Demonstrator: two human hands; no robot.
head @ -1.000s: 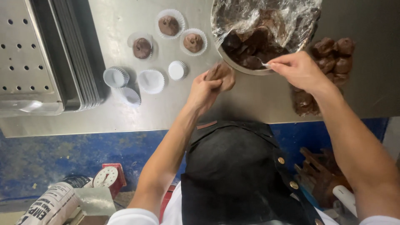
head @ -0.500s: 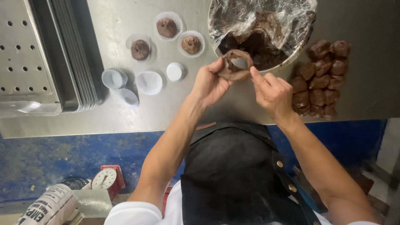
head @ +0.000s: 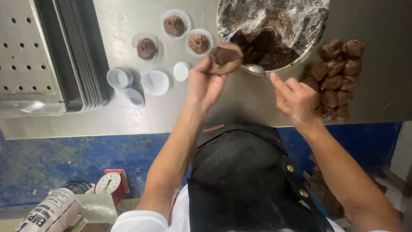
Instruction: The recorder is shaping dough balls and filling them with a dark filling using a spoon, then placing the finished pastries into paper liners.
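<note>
My left hand (head: 206,83) is raised over the steel table (head: 128,116) and holds a cupped piece of brown chocolate dough (head: 226,56) with a darker filling in it. My right hand (head: 297,99) is lower and to the right, its fingertips pinching the handle of a metal spoon (head: 255,69) that points at the rim of the bowl. The metal bowl (head: 309,45) holds dark chocolate mix under crumpled cling film. Three white paper cups (head: 174,25) with chocolate balls stand left of the bowl.
A heap of brown chocolate balls (head: 339,73) lies right of the bowl. Several empty white paper cups (head: 156,82) sit near the left hand. Stacked perforated metal trays (head: 30,60) fill the table's left. Below the edge are a red dial scale (head: 112,182) and a printed sack (head: 51,211).
The right hand took the spoon from the bowl to the dough, then drew back to the right and down. The left hand lifted the dough toward the bowl.
</note>
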